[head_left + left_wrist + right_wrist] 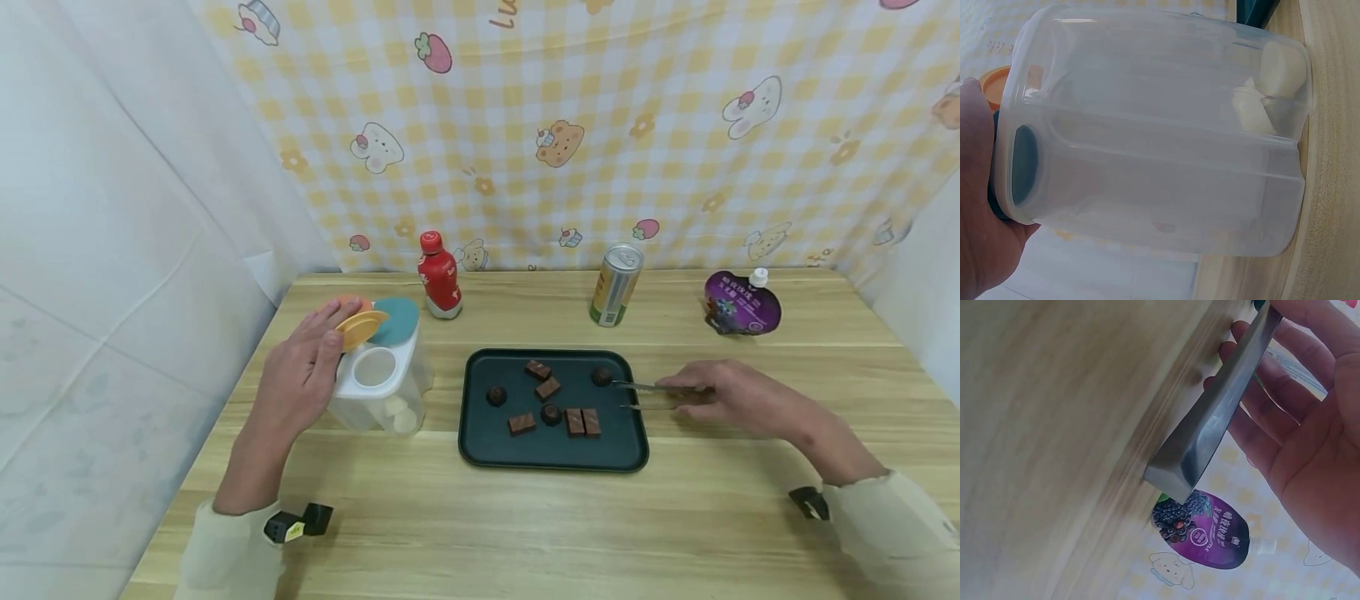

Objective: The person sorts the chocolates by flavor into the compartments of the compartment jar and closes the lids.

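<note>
My left hand [303, 371] rests on top of a clear, lidded storage container [1166, 144], its thumb against a raised yellow-orange flap lid [362, 330]. The fingers lie over the container's back lids; the wrist view hides their tips. Below the lid a round opening [374, 367] shows, and pale pieces [1279, 69] sit at the container's bottom. My right hand [723, 396] holds metal tongs [1216, 406] with the arms spread. Their tips reach over the right rim of a dark tray [480, 454]; the upper one is beside a round chocolate [602, 377].
Several more chocolates, square [522, 424] and round [497, 396], lie on the tray. Behind it stand a red bottle [442, 283] and a can [617, 287]. A purple pouch [742, 304] is at the back right. A patterned cloth [525, 167] hangs behind the table [525, 533].
</note>
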{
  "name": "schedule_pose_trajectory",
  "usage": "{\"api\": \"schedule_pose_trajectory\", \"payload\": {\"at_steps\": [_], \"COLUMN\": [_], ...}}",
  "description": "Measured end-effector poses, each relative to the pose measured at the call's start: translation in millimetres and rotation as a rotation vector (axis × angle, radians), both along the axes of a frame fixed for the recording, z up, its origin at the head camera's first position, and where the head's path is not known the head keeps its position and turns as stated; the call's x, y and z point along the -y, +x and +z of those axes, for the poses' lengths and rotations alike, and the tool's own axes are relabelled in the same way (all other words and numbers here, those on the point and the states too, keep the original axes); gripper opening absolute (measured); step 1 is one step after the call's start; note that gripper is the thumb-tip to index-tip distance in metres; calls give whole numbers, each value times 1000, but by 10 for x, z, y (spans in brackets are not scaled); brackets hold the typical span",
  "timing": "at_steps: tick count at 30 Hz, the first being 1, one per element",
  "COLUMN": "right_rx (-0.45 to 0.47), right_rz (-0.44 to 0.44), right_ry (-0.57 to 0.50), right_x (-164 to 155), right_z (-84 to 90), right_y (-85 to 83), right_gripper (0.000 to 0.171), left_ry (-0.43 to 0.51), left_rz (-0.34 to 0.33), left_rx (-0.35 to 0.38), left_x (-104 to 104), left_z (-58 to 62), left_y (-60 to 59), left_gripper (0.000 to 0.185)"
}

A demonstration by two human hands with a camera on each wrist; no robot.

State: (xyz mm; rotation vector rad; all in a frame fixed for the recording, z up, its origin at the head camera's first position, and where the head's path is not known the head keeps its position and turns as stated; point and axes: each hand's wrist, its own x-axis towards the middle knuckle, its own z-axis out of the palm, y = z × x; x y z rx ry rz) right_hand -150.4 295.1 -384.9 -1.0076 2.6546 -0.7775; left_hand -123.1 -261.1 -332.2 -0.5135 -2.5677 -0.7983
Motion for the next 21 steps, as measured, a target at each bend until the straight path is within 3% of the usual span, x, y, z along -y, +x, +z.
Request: {"api": "schedule_pose_trajectory", "payload": {"at_steps": [10, 17, 21], "right_rx": [35, -165, -210], "right_rz": [-24, 29, 48], "right_ry": [54, -48, -118], "right_x": [32, 323, 703], "right_z": [68, 285, 508], "right_y": [6, -96, -140], "right_gripper": [44, 31, 29], "left_ry": [-5, -8, -7], "left_rz": [11, 12, 18], "left_rx": [12, 12, 20], "left_x": [-15, -14, -12], "left_z": [8, 15, 22], "left_y": [2, 6, 8], "left_gripper": [50, 50, 50]}}
